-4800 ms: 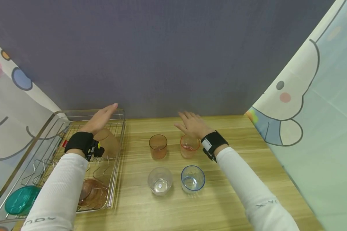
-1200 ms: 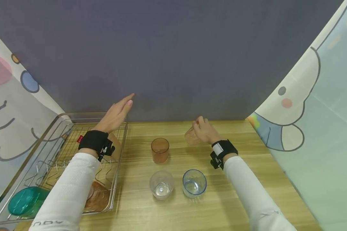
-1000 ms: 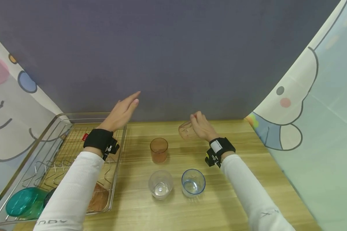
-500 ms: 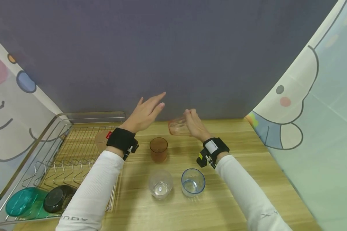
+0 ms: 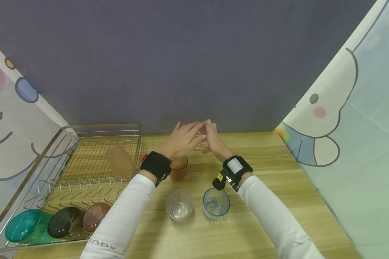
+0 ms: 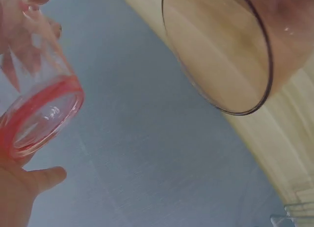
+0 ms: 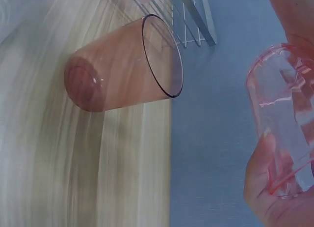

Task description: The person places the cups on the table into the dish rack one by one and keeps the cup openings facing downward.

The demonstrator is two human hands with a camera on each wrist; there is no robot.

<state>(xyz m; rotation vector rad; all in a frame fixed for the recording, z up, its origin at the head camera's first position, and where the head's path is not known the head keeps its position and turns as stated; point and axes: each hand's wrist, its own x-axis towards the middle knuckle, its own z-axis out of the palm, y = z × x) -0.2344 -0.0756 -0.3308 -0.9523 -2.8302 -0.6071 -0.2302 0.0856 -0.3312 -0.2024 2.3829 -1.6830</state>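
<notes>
Grey wall backs a wooden table [image 5: 272, 187], with cartoon-printed curtains hanging at both sides. At far left a wire rack [image 5: 84, 131] sits on the table; along its near edge lie a teal bowl [image 5: 22, 225], a black bowl [image 5: 61, 226] and a brown bowl [image 5: 95, 221], and further back a pale orange cup [image 5: 118, 162] stands upside down.

Right of the rack, the left hand [image 5: 181, 142] is raised above the table with its fingers stretched out nearly straight, meeting the right hand at the fingertips. In the left wrist view its thumb and palm lie against the base of a pink cup [image 6: 41, 111]; whether the fingers are curled round it cannot be told. Just below this hand an amber cup [image 5: 179, 169] stands upright on the table, partly hidden by the black wrist strap.

The pink cup [image 7: 284, 119] is held in the air between the two hands, above the far middle of the table, tilted on its side. From the head camera it is almost wholly hidden by the fingers. The right hand [image 5: 214, 144] grips it, fingers and thumb wrapped round its wall in the right wrist view.

Nearer the person, a clear cup [image 5: 179, 205] and, just to its right, a blue cup [image 5: 216, 203] stand upright, side by side, apart from the hands.
</notes>
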